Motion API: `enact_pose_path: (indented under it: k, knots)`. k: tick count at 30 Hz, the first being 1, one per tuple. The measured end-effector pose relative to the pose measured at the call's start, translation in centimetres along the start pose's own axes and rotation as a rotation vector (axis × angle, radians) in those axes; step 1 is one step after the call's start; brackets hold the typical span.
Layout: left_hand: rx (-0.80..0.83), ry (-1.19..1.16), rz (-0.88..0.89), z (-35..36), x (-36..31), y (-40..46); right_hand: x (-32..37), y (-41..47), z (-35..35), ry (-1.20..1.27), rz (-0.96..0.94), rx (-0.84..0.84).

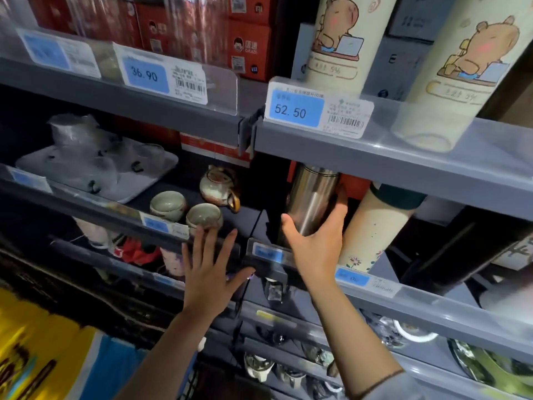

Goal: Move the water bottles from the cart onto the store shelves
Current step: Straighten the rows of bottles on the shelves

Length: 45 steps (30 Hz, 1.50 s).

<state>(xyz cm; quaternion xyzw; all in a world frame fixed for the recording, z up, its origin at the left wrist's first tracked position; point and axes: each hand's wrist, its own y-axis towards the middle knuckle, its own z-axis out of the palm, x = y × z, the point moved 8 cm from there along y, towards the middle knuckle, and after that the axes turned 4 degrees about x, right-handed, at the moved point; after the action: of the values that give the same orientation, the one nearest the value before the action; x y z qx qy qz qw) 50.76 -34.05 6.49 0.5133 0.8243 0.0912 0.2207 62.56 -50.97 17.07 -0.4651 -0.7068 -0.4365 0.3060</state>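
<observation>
Grey store shelves (pixel 375 157) fill the view. On the middle shelf, a stainless steel bottle (pixel 310 197) stands just beside a cream floral bottle (pixel 372 226). Right hand (pixel 314 241) wraps its thumb and fingers round the steel one. Left hand (pixel 210 269) is open, fingers spread flat near two ceramic cups (pixel 187 210).

We have a single view, from a wide-angle camera worn on the head. It faces forward and slightly down at the store shelves (pixel 375 166), close enough that price tags (pixel 297 108) read clearly. Both forearms reach in from the bottom edge. The wide lens bends the shelf edges, which tilt across the frame.
</observation>
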Motion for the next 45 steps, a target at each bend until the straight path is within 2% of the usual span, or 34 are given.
enact_pose_path:
  k: [5,11,14,19,24,27,37,45]
  knots:
    - [0.016,0.014,0.006,0.6,0.1,0.1,0.1,-0.7,0.6,0.037,-0.052,0.105]
    - [0.017,0.042,0.021,0.7,0.4,0.3,0.0,0.0,0.5,-0.188,0.029,0.007]
    - [0.047,0.024,0.021,0.7,0.3,0.2,0.0,-0.4,0.4,-0.164,0.011,0.008]
    - [0.084,0.006,0.016,0.5,0.4,0.1,0.0,-0.9,0.5,-0.04,-0.009,0.1]
    - [0.077,0.002,0.023,0.5,0.5,0.1,-0.4,-0.6,0.9,-0.187,0.01,0.048]
    - [0.07,0.009,0.033,0.4,0.5,0.1,-0.5,-0.2,0.8,-0.181,0.023,0.031]
    - [0.083,0.033,0.048,0.4,0.4,0.1,-1.1,-0.3,1.1,-0.047,0.0,0.192]
    - [0.114,0.035,0.03,0.5,0.2,0.2,-1.2,-0.2,1.2,-0.049,-0.024,0.231]
